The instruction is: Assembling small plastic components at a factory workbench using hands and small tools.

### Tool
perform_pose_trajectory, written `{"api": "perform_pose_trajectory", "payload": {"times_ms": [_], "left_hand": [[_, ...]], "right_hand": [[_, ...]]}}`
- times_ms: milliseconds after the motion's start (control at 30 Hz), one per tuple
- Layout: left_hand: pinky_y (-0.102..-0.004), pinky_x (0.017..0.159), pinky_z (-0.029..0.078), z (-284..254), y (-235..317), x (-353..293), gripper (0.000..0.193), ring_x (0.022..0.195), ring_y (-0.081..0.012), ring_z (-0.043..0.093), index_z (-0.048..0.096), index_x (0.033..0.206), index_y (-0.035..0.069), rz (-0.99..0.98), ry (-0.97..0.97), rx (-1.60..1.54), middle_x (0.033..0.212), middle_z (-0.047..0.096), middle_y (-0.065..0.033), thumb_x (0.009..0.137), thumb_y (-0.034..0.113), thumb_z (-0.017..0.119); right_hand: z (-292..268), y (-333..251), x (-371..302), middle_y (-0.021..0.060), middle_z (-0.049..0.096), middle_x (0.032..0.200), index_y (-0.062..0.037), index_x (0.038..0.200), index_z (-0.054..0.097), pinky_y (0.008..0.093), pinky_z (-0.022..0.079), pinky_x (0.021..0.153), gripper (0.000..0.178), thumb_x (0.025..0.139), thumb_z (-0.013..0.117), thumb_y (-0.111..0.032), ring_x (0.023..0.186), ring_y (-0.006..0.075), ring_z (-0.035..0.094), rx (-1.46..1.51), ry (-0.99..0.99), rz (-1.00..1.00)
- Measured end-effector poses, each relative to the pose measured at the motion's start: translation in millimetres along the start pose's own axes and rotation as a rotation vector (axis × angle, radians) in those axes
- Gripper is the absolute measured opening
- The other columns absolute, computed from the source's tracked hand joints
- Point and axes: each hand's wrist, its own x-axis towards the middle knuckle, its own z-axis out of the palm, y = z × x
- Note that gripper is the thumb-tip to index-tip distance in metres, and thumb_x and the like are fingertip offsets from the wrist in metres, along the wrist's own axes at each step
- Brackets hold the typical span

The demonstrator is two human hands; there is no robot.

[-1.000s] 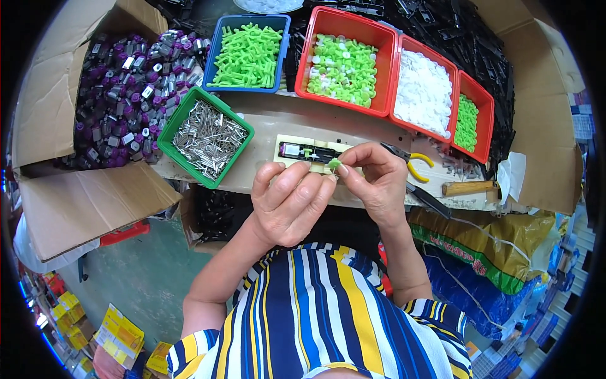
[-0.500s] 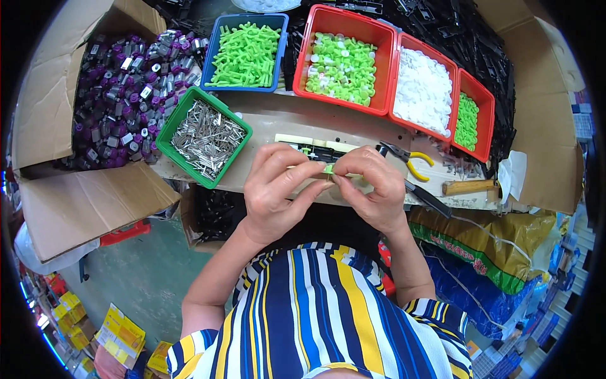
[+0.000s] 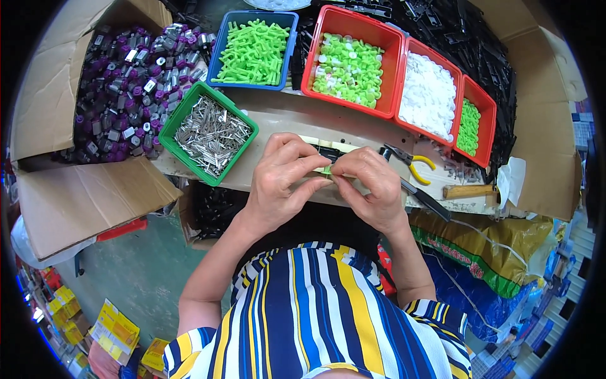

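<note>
Over the bench's front edge, my left hand point(image 3: 278, 180) and my right hand point(image 3: 374, 189) meet fingertip to fingertip, each closed in a pinch. Between them shows a small bright green plastic piece point(image 3: 327, 170); the fingers cover most of it, and anything thin joined to it is too small to make out. Just behind the fingertips a black plastic part point(image 3: 329, 153) lies against a pale yellow strip point(image 3: 344, 146), partly hidden by my hands. To the left of my left hand stands a green bin of metal pins point(image 3: 218, 165).
Behind stand a blue bin of green plastic stems point(image 3: 218, 68) and red bins point(image 3: 392, 95) of green and white pieces. Yellow-handled pliers point(image 3: 421, 167), a black-handled tool point(image 3: 430, 203) and a wooden handle point(image 3: 467, 191) lie right. A carton point(image 3: 53, 101) of purple-capped motors is left.
Both hands keep their pinch on the green piece, with the fingers shifted slightly. The bins sit a little further right in the picture, as the view has turned slightly.
</note>
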Motion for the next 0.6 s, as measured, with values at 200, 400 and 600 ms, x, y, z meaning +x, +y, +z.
{"api": "perform_pose_trajectory", "payload": {"times_ms": [200, 400, 600], "left_hand": [[-0.0395, 0.083, 0.047, 2, -3, 2, 0.033, 0.099, -0.0301, 0.057, 0.073, 0.098, 0.005, 0.009, -0.005, 0.059, 0.093, 0.066, -0.0070, 0.067, 0.006, 0.082], [-0.0411, 0.083, 0.047, 6, -6, 5, 0.034, 0.099, -0.0301, 0.057, 0.072, 0.099, 0.004, 0.053, -0.001, 0.165, 0.094, 0.064, -0.0062, 0.066, 0.007, 0.081], [-0.0403, 0.083, 0.048, 6, -8, -3, 0.037, 0.098, -0.0301, 0.057, 0.073, 0.102, 0.006, 0.063, 0.089, 0.332, 0.095, 0.065, -0.0053, 0.067, 0.006, 0.082]], "right_hand": [[-1, 3, 1, 0.0093, 0.067, 0.088, -0.0019, 0.092, 0.066, 0.0360, 0.049, 0.071, 0.020, 0.075, 0.073, 0.005, 0.081, 0.0269, 0.064, -0.069, -0.001, -0.005], [3, 16, 2, 0.0090, 0.063, 0.087, -0.0023, 0.091, 0.066, 0.0365, 0.046, 0.070, 0.016, 0.077, 0.073, 0.001, 0.081, 0.0267, 0.060, -0.114, -0.033, -0.009], [6, 27, 6, 0.0096, 0.057, 0.086, -0.0019, 0.091, 0.065, 0.0375, 0.045, 0.069, 0.016, 0.076, 0.073, 0.001, 0.080, 0.0273, 0.056, -0.160, -0.028, -0.016]]}}
